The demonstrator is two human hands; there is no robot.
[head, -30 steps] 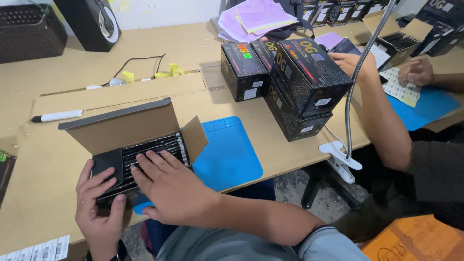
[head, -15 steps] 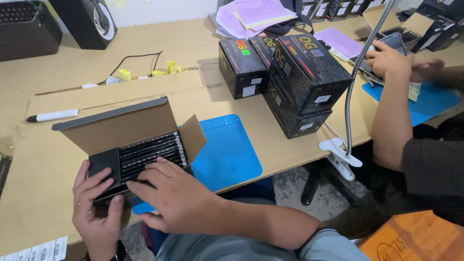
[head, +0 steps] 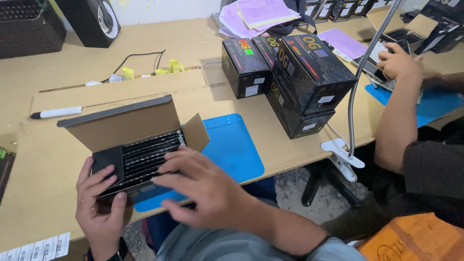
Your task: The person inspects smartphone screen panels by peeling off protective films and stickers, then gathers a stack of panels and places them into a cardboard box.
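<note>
Two hands on one open box: left hand clamped on its near-left corner, steadying it at the counter edge; right hand spread flat, fingers on the black sticks inside. Blue mat just beyond right hand.

Bare left hand and right hand, dark wristband on each wrist, possibly a watch, grey-blue trousers.

Open box: matt brown cardboard
Mat, beside box: smooth blue rubbery sheet
Table: matt pale wood
</note>
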